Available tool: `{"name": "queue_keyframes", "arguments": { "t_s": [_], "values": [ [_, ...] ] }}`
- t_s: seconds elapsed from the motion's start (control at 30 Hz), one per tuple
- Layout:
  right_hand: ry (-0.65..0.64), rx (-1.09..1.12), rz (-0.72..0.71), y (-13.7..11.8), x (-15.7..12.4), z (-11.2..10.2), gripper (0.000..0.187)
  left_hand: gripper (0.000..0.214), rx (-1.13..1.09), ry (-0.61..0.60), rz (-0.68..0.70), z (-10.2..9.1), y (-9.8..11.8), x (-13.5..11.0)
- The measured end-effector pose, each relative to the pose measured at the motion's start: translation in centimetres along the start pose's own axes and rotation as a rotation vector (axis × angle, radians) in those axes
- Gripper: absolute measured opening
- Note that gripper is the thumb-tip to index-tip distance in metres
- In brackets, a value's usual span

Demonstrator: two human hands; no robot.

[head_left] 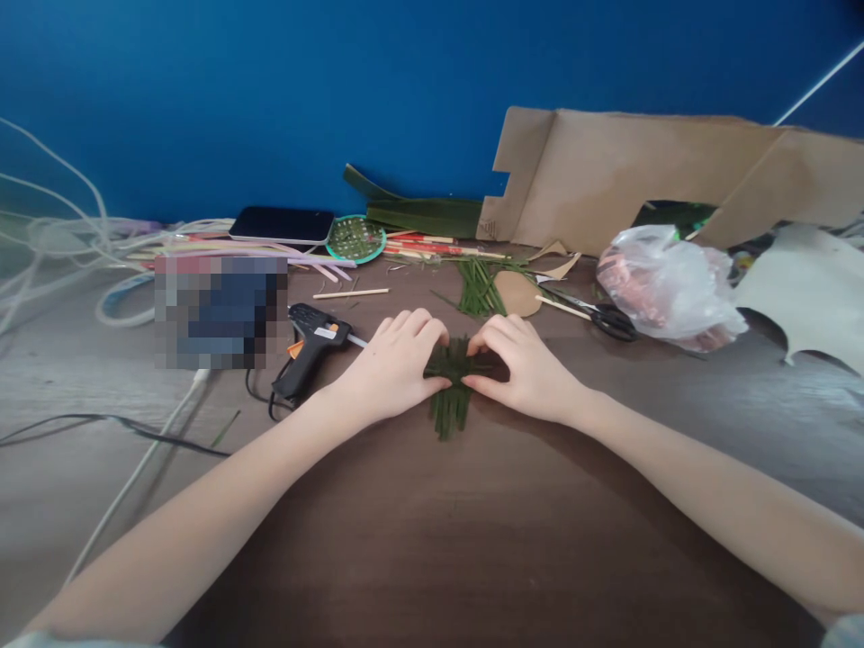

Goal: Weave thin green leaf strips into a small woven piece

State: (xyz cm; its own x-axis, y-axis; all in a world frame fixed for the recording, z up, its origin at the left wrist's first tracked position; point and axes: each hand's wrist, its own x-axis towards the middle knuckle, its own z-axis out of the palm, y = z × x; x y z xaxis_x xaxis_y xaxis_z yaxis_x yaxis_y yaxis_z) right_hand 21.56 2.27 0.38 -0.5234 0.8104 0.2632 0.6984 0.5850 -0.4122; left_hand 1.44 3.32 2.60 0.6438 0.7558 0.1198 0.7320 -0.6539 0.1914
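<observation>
Between my two hands, just over the brown table, is a small cross-shaped weave of green leaf strips. My left hand has its thumb and fingers closed on the weave's left side. The right side is pinched the same way by my right hand. Strip ends stick out toward me and away from me. Just beyond lies a pile of cut green strips, beside a round brown cardboard disc. Left of my left hand rests a black glue gun with a glue stick at its back.
Scissors lie right of the disc, near a plastic bag. Folded cardboard leans on the blue wall. A phone, a green-rimmed round woven piece and long leaves line the back. Cables cross the left side.
</observation>
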Motion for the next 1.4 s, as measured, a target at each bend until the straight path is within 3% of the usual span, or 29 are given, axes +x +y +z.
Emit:
{"name": "queue_keyframes", "arguments": {
  "t_s": [0.33,1.4],
  "values": [
    [0.035,-0.021,0.037,0.25,-0.06,0.32,0.016,0.032,0.001,0.034,-0.119,0.82,0.28,0.05],
    [-0.026,0.020,0.029,0.11,0.05,0.29,0.012,0.021,-0.055,-0.021,-0.101,0.81,0.60,0.17]
  ]
}}
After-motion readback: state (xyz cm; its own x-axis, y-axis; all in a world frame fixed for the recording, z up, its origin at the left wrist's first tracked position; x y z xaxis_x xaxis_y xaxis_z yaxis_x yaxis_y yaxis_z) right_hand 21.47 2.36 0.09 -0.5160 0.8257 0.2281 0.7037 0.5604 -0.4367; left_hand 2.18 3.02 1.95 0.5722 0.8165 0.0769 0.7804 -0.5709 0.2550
